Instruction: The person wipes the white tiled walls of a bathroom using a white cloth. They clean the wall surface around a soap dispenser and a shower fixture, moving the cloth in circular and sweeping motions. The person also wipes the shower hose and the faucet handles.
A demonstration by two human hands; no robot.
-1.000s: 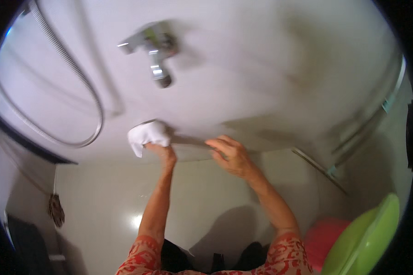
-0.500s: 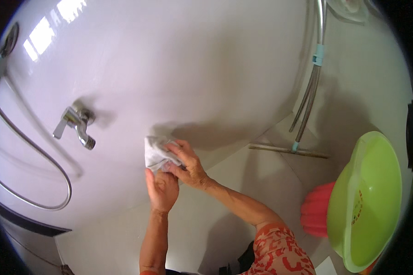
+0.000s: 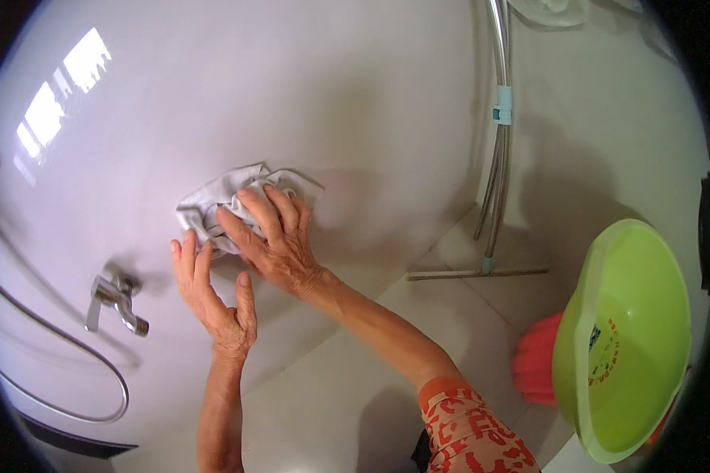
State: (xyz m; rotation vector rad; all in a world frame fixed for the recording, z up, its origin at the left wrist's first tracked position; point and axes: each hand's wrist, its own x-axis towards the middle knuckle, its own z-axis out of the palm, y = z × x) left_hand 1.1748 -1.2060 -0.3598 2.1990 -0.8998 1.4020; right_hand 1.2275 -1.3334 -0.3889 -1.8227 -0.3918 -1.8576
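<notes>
A crumpled white cloth lies spread against the glossy pale wall. My right hand presses on it from the front, its fingers bent into the folds and holding it to the wall. Just below and to the left is my left hand, thumb and fingers apart, its palm turned toward the cloth. The left fingertips are close to the cloth's lower edge; whether they touch it I cannot tell. Part of the cloth is hidden behind the right hand.
A chrome tap sticks out of the wall on the left, beside a looping metal shower hose. On the right, a squeegee with metal poles leans in the corner. A green basin rests by a red ribbed tub.
The bunched cloth has moved up and left and is now opened out on the wall under my right hand. My left hand has come away from it with fingers spread.
</notes>
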